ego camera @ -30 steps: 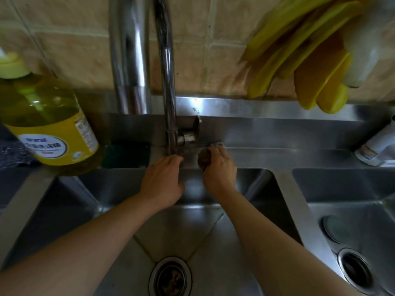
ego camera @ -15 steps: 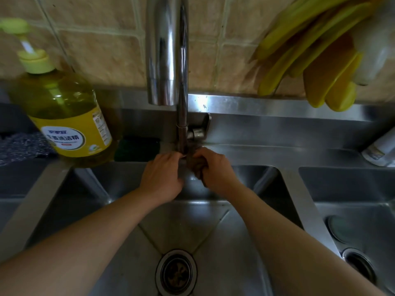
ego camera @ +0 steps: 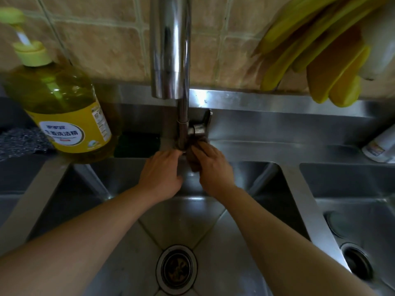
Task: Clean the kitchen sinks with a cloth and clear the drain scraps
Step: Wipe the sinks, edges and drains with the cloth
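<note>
Moved: right hand (ego camera: 214, 167) slid cloth (ego camera: 193, 160) toward 9 o'clock, against tap (ego camera: 182, 133).
Fingers: right clamped on cloth; left hand (ego camera: 161, 174) curled, contents unclear.
Meaning: tap base likely wiped; drain (ego camera: 176, 269) scraps remained.

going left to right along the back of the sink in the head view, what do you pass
dish soap bottle → dark green sponge → faucet with the cloth at its base → yellow rubber gloves hanging on the wall → white bottle at the far right
</note>
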Action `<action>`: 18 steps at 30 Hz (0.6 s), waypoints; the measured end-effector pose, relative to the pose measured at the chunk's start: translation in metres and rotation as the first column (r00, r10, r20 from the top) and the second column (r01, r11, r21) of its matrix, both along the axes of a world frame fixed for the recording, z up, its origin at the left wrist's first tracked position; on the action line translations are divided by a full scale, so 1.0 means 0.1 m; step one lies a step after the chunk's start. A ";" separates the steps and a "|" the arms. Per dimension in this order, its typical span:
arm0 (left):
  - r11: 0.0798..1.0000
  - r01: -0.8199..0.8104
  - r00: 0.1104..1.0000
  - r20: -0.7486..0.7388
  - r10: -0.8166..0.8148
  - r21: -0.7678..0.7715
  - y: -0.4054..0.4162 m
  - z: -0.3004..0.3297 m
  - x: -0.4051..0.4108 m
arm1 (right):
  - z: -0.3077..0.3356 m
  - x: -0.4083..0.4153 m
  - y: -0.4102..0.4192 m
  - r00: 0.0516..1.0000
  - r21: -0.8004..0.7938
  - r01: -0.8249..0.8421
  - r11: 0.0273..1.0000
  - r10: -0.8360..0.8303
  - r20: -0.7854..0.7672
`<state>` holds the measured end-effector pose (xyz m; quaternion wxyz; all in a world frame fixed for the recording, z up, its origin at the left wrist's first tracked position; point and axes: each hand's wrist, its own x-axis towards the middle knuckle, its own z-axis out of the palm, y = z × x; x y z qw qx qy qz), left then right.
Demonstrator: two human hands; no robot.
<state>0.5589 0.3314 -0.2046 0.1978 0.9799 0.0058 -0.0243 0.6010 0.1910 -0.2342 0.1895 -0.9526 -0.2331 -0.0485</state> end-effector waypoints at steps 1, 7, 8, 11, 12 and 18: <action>1.000 0.012 1.000 -0.003 -0.012 -0.004 -0.03 0.01 0.00 | 0.02 0.02 -0.09 1.000 -0.055 0.012 0.998 -0.013 -0.009; 0.997 0.070 0.997 -0.009 -0.070 -0.021 -0.33 0.03 0.07 | 0.08 0.19 -0.96 0.940 -0.128 0.322 0.938 -0.333 -0.074; 0.997 0.076 0.997 -0.011 -0.076 -0.019 -0.40 0.02 0.08 | 0.10 0.20 -1.11 0.916 -0.158 0.379 0.912 -0.394 -0.077; 0.995 0.101 0.994 -0.028 -0.101 -0.014 -0.61 0.03 0.13 | 0.08 0.23 -1.28 0.867 -0.183 0.474 0.862 -0.493 -0.076; 0.993 0.117 0.993 -0.031 -0.117 -0.007 -0.69 0.03 0.14 | 0.08 0.21 -1.24 0.857 -0.172 0.491 0.854 -0.509 -0.082; 0.986 0.168 0.985 -0.043 -0.167 0.015 -1.01 0.06 0.21 | 0.15 0.07 -1.31 0.903 -0.196 0.398 0.896 -0.420 -0.085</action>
